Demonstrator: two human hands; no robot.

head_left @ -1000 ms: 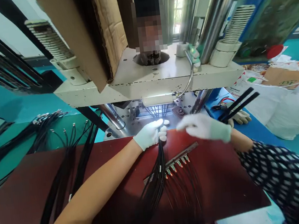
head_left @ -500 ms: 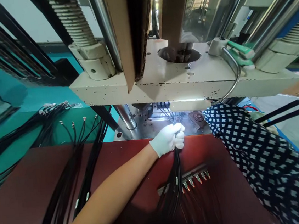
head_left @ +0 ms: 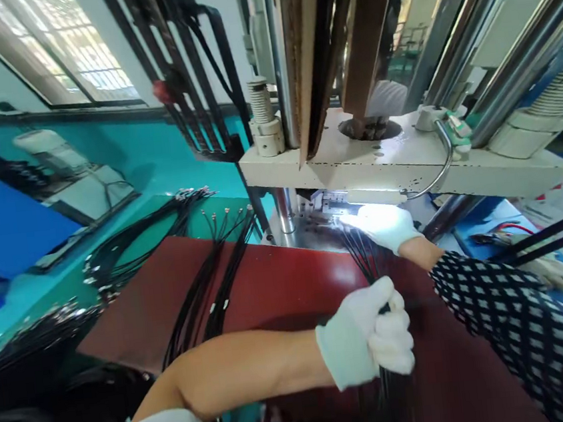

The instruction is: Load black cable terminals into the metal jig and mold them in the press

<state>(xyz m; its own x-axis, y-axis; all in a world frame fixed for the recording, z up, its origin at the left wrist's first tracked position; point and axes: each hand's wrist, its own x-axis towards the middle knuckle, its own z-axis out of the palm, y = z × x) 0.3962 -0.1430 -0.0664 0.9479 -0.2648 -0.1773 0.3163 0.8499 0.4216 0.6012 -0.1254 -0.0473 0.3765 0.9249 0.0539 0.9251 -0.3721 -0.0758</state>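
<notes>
My gloved left hand (head_left: 375,332) is wrapped round a bundle of black cables (head_left: 361,253) over the red-brown table. The cable ends fan out upward from the fist toward the press, and the rest hangs down below it. My right hand (head_left: 386,225), also in a white glove, is at the front of the lit press bed (head_left: 314,231), by the upper cable ends. Glare washes out its fingers, so whether they grip the ends is unclear.
The press's beige crossbeam (head_left: 317,167) spans just above my right hand, with a metal post (head_left: 284,211) to the left. More black cables (head_left: 231,263) lie across the table (head_left: 278,278) on the left. A used glove (head_left: 552,273) lies at the right.
My left hand has drawn back from the press with the cables. My right hand has come out from under the crossbeam into view. The view has swung left.
</notes>
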